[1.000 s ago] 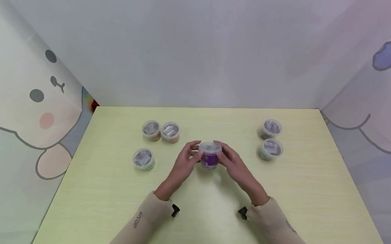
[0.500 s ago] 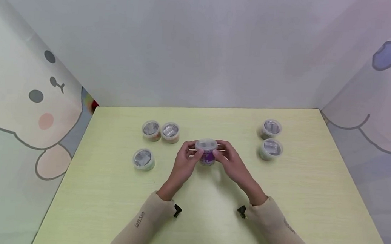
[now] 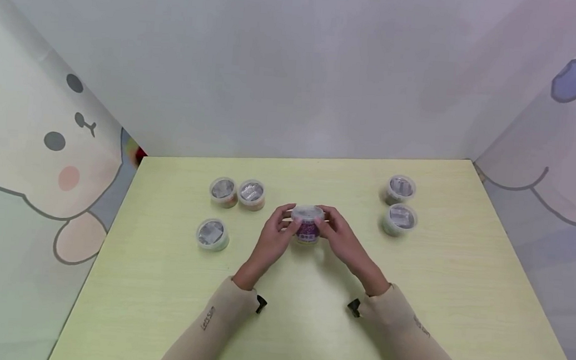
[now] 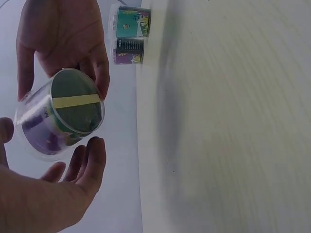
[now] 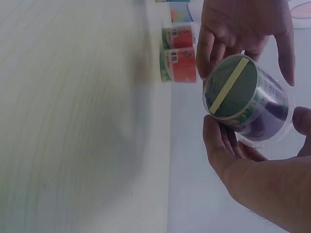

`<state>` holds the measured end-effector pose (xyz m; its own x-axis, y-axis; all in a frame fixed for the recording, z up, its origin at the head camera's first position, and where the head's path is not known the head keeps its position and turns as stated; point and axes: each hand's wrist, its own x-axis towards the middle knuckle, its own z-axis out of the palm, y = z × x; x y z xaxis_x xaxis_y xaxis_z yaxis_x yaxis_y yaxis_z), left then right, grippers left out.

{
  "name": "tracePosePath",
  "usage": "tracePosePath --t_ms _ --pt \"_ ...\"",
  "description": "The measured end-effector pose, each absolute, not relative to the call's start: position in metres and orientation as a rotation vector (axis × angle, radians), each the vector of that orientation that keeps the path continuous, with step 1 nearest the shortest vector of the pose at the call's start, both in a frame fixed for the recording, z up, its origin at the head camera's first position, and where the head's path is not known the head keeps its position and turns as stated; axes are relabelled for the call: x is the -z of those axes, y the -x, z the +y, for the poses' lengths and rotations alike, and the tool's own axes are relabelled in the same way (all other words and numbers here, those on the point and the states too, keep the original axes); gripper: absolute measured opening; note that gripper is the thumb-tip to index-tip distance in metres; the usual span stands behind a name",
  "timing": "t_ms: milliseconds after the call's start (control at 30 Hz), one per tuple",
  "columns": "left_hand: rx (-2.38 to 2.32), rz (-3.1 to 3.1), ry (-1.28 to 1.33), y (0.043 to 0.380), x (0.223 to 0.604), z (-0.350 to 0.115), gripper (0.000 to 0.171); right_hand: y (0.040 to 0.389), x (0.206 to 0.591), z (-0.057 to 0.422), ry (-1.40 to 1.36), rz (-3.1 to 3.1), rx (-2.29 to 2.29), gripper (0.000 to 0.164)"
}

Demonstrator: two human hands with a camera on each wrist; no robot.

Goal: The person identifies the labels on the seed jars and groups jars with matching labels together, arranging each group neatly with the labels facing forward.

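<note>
A small clear plastic tub (image 3: 307,229) with a purple label and a translucent lid is up off the table, between both hands. My left hand (image 3: 272,240) holds its left side, thumb on the near face. From the right, my right hand (image 3: 342,244) holds the same tub with thumb and fingers. In the left wrist view the tub (image 4: 73,112) leans, its dark base with a yellow strip facing the camera. The right wrist view shows the tub's base (image 5: 228,92) too, with white lettering on its side. The far fingers are partly hidden behind the tub in the head view.
Two lidded tubs (image 3: 252,194) stand side by side at the back left, with another tub (image 3: 212,234) nearer. On the right, two more tubs (image 3: 399,219) stand one behind the other. The pale yellow table (image 3: 307,337) meets a white wall (image 3: 296,69) at the back.
Both hands have turned the tub, so white lettering on its label now faces me. It shifted slightly left and away, then a little back right. The other tubs have not moved.
</note>
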<state>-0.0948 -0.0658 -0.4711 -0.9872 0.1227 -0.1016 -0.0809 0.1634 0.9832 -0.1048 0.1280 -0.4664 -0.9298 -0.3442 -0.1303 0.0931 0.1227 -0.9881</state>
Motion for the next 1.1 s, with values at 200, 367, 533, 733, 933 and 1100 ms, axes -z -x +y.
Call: tracePosePath --t_ms 200,367,533,733,933,1100 --pt "-1.945 2.254 -0.153 0.103 0.475 -0.067 0.050 0.113 0.469 0.130 0.313 2.115 1.856 0.047" --pt "-1.948 2.266 -0.207 0.113 0.478 -0.068 0.055 0.127 0.475 0.128 0.386 2.261 1.786 0.048" --pt "-1.914 2.314 -0.149 0.125 0.480 -0.066 0.057 0.140 0.477 0.125 0.399 2.287 1.769 0.050" --pt "-1.920 2.334 -0.100 0.135 0.480 -0.064 0.057 0.151 0.479 0.120 0.379 2.284 1.778 0.051" --pt "-1.939 2.329 -0.066 0.145 0.483 -0.063 0.057 0.164 0.482 0.118 0.376 2.278 1.786 0.051" --pt "-1.948 2.349 -0.035 0.154 0.488 -0.063 0.057 0.172 0.482 0.117 0.366 2.237 1.754 0.055"
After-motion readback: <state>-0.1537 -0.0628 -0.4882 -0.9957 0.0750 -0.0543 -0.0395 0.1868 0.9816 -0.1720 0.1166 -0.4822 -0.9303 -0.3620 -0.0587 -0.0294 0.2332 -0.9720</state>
